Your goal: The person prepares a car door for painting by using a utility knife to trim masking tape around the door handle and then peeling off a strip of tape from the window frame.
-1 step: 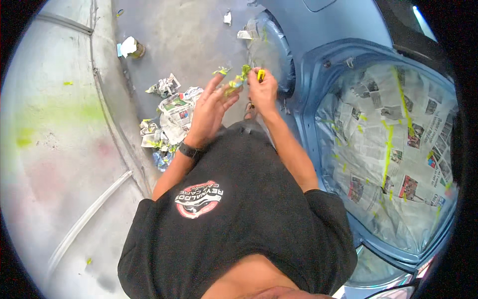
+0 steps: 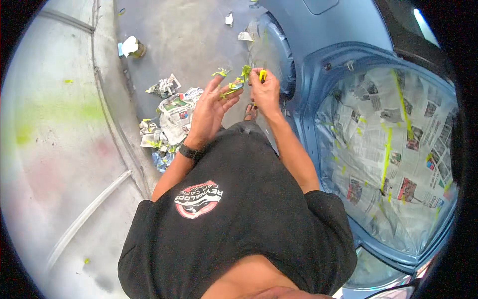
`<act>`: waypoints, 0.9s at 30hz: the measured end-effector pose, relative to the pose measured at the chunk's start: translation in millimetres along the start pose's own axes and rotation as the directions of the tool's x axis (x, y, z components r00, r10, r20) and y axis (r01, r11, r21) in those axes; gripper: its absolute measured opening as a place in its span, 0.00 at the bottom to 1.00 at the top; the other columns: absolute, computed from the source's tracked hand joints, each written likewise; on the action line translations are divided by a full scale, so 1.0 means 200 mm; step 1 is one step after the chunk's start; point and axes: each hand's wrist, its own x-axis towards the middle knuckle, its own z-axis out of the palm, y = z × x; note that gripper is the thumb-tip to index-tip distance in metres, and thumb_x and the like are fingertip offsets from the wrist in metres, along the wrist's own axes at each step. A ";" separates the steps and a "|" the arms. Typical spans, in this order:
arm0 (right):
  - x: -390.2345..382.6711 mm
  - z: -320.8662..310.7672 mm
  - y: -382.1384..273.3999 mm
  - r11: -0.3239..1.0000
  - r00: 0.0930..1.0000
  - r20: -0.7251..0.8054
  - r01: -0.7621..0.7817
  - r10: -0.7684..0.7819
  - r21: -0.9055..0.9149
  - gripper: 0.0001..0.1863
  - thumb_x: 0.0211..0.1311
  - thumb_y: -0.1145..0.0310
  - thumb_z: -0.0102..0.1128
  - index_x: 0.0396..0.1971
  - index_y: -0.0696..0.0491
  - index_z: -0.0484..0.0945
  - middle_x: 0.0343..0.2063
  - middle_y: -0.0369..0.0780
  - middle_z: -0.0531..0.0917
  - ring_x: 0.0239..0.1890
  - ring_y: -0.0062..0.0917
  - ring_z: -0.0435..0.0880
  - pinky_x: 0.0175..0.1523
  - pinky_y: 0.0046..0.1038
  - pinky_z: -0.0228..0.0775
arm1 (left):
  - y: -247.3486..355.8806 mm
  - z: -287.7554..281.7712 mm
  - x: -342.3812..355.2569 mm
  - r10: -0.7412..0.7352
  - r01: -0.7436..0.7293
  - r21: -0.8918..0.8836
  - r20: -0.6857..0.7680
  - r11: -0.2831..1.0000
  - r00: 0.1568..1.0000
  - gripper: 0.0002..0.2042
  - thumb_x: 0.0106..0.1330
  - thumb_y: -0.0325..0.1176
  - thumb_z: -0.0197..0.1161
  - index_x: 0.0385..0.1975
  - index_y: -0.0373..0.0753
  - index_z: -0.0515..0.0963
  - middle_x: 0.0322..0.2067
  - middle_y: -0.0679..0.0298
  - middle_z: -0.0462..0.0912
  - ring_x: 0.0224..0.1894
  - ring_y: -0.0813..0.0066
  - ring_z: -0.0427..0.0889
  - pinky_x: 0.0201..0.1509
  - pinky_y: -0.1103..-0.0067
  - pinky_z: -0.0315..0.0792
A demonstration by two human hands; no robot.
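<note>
My left hand [image 2: 211, 107] has its fingers apart, palm turned up, with crumpled strips of lime-green tape [image 2: 232, 87] clinging to the fingertips. Just right of it, my right hand [image 2: 265, 94] is closed around a yellow-handled tool [image 2: 262, 76], perhaps a blade cutter, its full shape hidden by the fingers. The right thumb and index finger are beside another bunch of green tape at the top of the left hand's strips; whether they pinch it is unclear. Below my hands are my sandaled foot and the grey floor [image 2: 184, 35].
Crumpled newspaper [image 2: 174, 117] and a paper-topped can [image 2: 134, 49] lie left. A blue car body [image 2: 328, 30] stands right, its opening masked with taped newspaper [image 2: 378, 164] and its wheel covered in plastic [image 2: 271, 50]. A paint-marked wall or panel [image 2: 55, 149] borders the left.
My right hand and the yellow tool have shifted very slightly to the right. Little else differs.
</note>
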 end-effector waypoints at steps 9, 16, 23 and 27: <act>-0.04 0.09 -0.30 0.992 0.842 0.539 0.054 0.014 -0.110 0.11 0.60 0.70 0.63 0.42 0.56 0.79 0.23 0.34 0.79 0.14 0.15 0.70 0.19 0.22 0.60 | 0.04 -0.18 -0.01 0.110 -0.116 0.172 0.040 0.978 0.993 0.20 0.75 0.44 0.40 0.55 0.36 0.69 0.52 0.58 0.75 0.51 0.65 0.76 0.52 0.66 0.72; -0.14 0.08 -0.18 0.543 0.602 0.505 0.792 -0.618 -0.280 0.10 0.53 0.73 0.65 0.35 0.57 0.77 0.27 0.44 0.79 0.26 0.33 0.78 0.29 0.29 0.68 | 0.04 -0.19 0.02 0.068 -0.085 -0.177 -0.104 0.981 0.992 0.20 0.76 0.44 0.39 0.60 0.39 0.63 0.50 0.51 0.75 0.49 0.61 0.78 0.48 0.67 0.76; -0.12 0.05 -0.18 0.975 0.932 0.339 0.181 -0.128 -0.128 0.18 0.54 0.73 0.66 0.45 0.59 0.75 0.33 0.46 0.80 0.32 0.34 0.82 0.38 0.33 0.73 | 0.10 -0.10 0.01 0.099 -0.099 0.007 -0.007 0.995 0.995 0.23 0.76 0.46 0.35 0.66 0.42 0.56 0.55 0.51 0.73 0.52 0.62 0.77 0.52 0.66 0.74; -0.13 0.07 -0.20 0.725 0.737 0.342 0.662 -0.583 -0.192 0.30 0.53 0.73 0.68 0.57 0.58 0.69 0.28 0.44 0.78 0.29 0.29 0.79 0.30 0.27 0.71 | 0.10 -0.02 0.02 0.099 -0.097 0.107 -0.016 0.990 0.995 0.27 0.76 0.48 0.33 0.70 0.43 0.50 0.60 0.52 0.69 0.56 0.60 0.74 0.57 0.66 0.70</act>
